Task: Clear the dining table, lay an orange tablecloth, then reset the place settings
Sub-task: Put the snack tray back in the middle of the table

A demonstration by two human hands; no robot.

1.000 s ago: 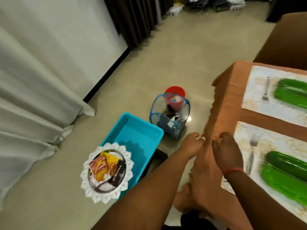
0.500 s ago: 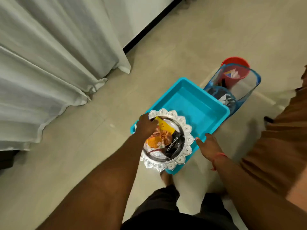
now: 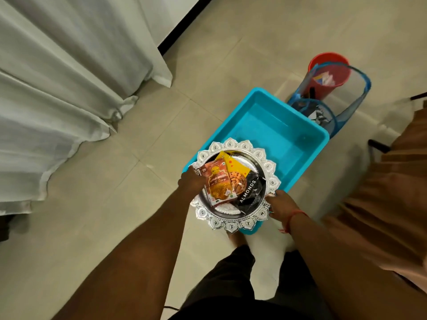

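Both hands grip the silver tray [image 3: 233,219] over the blue bin's [image 3: 307,139] near end: left hand [image 3: 190,184] on its left rim, right hand [image 3: 280,204] at the right edge, fingers tucked beneath. Snack packets [image 3: 227,183] overlap inside. Orange cloth [image 3: 381,204] is cut off right.

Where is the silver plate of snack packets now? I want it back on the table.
In the head view, the silver plate sits centre frame, over the near end of the blue tub on the floor, gripped by the left hand and right hand.
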